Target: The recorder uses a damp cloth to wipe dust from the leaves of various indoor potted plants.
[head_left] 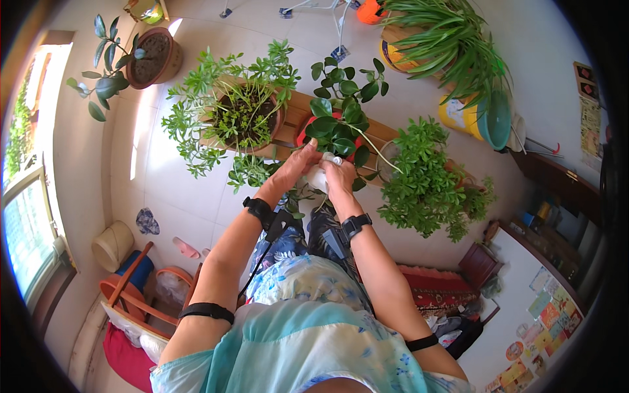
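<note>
In front of me stands a plant with broad, glossy dark-green leaves [344, 128] in a red pot [303, 136]. My left hand [296, 165] is at the near side of this plant, fingers drawn together and one fingertip against the lower leaves; what they grip is hidden. Close beside it, my right hand [341, 179] is closed round a soft-looking white thing [317, 178], perhaps a crumpled cloth or tissue. The white thing fills the gap between both hands. Its exact kind does not show.
A wooden bench [298, 111] carries the pots. A bushy plant [246, 121] grows on the left, another leafy one [419, 177] on the right. Further off are a spider plant [445, 39] and a potted rubber plant [154, 59]. A pink slipper [186, 247] lies on the floor.
</note>
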`<state>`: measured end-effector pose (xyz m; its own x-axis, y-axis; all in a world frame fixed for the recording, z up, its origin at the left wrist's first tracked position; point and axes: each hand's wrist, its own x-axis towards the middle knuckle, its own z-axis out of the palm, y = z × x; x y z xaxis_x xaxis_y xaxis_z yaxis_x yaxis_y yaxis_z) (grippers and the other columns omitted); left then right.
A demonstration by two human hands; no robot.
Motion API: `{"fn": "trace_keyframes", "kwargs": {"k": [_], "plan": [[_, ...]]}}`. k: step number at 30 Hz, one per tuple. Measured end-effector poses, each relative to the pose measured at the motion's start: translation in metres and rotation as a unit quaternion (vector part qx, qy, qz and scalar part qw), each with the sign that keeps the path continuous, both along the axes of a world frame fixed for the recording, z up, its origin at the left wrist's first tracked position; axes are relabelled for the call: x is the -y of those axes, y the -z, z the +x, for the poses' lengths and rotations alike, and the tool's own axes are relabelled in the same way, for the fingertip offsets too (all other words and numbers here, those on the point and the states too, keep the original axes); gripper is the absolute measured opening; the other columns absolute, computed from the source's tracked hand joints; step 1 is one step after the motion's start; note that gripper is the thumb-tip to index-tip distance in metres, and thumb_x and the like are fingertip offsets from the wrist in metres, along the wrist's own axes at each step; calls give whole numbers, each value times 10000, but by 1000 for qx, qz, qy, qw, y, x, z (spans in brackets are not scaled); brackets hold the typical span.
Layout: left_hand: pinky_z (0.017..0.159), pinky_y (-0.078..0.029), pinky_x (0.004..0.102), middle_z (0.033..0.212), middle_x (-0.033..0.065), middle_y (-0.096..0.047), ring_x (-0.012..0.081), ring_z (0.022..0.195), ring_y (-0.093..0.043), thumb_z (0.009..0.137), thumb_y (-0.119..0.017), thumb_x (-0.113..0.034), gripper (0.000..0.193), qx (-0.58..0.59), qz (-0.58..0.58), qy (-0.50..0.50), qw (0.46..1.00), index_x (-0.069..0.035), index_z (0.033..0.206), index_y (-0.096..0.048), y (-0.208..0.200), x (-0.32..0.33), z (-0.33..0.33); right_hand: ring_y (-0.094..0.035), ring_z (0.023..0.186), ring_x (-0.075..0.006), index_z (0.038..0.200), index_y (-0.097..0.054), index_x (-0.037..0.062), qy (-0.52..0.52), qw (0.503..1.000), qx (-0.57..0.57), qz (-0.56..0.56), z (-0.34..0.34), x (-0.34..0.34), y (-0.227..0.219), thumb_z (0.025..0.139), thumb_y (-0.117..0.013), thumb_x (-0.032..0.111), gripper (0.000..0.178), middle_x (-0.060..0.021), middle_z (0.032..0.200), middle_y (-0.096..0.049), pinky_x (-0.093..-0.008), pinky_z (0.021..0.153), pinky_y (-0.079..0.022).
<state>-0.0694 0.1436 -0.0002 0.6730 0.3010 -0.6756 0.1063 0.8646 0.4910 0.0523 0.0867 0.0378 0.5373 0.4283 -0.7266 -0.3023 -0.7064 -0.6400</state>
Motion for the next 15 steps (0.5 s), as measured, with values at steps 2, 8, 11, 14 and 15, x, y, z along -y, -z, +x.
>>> {"fn": "trace_keyframes", "kwargs": {"k": [2,8,11,14,15], "plan": [[884,-459,314,1126,109,-619,184,977,-585,932,-384,-648,765,9,-12,-40,999,40,1218,-563,5,-1,0,-631,678,-172,861,-672,-35,23,996,-80,31,-5,-9,-16,724,-665,66,170,-82,761,-660,-309,621,-495],[874,-473,337,1107,60,-634,191,963,-615,967,-446,-514,564,-66,39,-132,988,-22,1218,-562,11,-18,-13,-607,642,-139,919,-649,-39,2,993,-92,70,4,-9,-41,741,-709,95,231,-61,778,-650,-269,607,-485],[887,-461,379,1097,78,-640,217,1016,-611,961,-462,-462,550,-102,144,-150,973,11,1228,-548,3,-40,-20,-591,647,-122,905,-645,-34,54,994,-68,71,15,-9,-42,754,-704,89,203,-56,773,-646,-257,616,-472],[931,-424,335,1181,122,-594,207,1117,-548,957,-460,-478,619,-15,208,-174,962,23,1321,-482,7,-54,-7,-589,636,-137,870,-633,-32,31,996,-29,83,12,-22,-36,758,-695,110,191,-64,755,-639,-285,610,-470],[931,-424,335,1181,122,-594,207,1117,-548,957,-460,-478,619,-14,209,-172,963,23,1321,-482,2,-56,-3,-589,636,-137,870,-633,-32,33,996,-28,83,14,-25,-27,758,-695,110,191,-64,755,-639,-285,610,-470]]}}
